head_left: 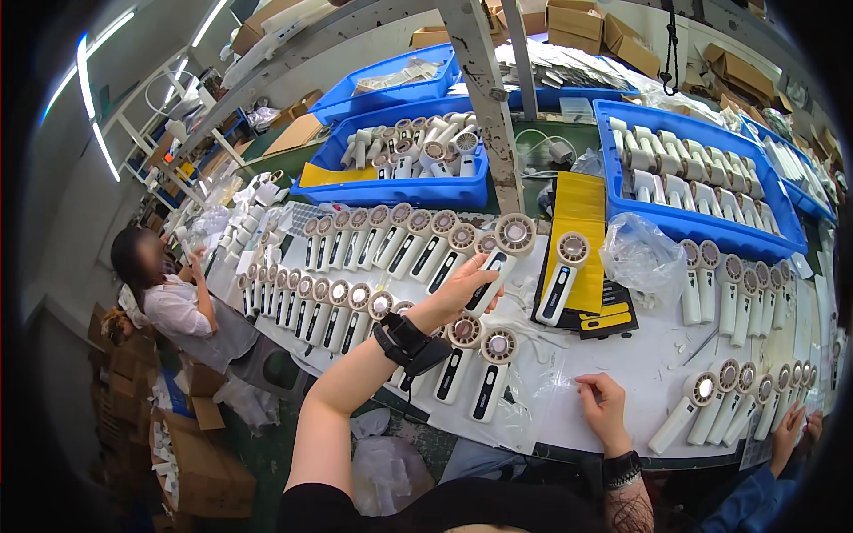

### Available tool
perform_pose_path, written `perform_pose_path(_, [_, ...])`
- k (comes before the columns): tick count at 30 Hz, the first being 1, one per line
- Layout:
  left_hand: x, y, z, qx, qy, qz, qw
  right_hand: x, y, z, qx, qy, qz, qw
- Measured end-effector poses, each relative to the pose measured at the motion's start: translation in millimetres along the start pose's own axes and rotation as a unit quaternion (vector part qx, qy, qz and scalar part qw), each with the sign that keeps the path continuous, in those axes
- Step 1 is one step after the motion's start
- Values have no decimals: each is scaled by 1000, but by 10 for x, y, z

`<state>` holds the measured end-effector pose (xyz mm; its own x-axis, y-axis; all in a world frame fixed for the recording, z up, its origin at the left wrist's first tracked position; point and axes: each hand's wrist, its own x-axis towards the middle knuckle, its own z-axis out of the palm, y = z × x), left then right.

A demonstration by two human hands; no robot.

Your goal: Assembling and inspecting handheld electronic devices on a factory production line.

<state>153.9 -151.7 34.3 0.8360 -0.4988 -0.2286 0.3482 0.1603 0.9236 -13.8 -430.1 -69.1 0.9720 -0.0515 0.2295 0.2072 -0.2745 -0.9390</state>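
Note:
My left hand [467,288] is closed round the handle of a white handheld fan [515,234], held up over the table with its round grille at the top. Lower right of it, my right hand [604,407] rests by the table's front part, fingers loosely curled, with nothing visible in them. Another handheld fan [565,280] lies on a yellow sheet [581,213] and a black tray [622,327] just right of the held one. Below my left hand lie more fans with black handle panels, among them a near handheld fan [490,377].
Rows of fans cover the left and right of the white table [555,426]. Blue bins [391,191] of fans and parts stand behind, beside a metal post [487,98]. A clear plastic bag [641,258] lies right. A co-worker [173,302] is at left; another person's hand [786,437] shows right.

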Motion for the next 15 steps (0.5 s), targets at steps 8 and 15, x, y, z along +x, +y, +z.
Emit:
perform_pose_path(8, [267, -144, -55, 188, -12, -51, 981, 12, -40, -10, -9, -8, -3, 1000])
perform_pose_path(15, [521, -413, -251, 334, 76, -84, 936, 7, -71, -16, -5, -2, -9, 1000])
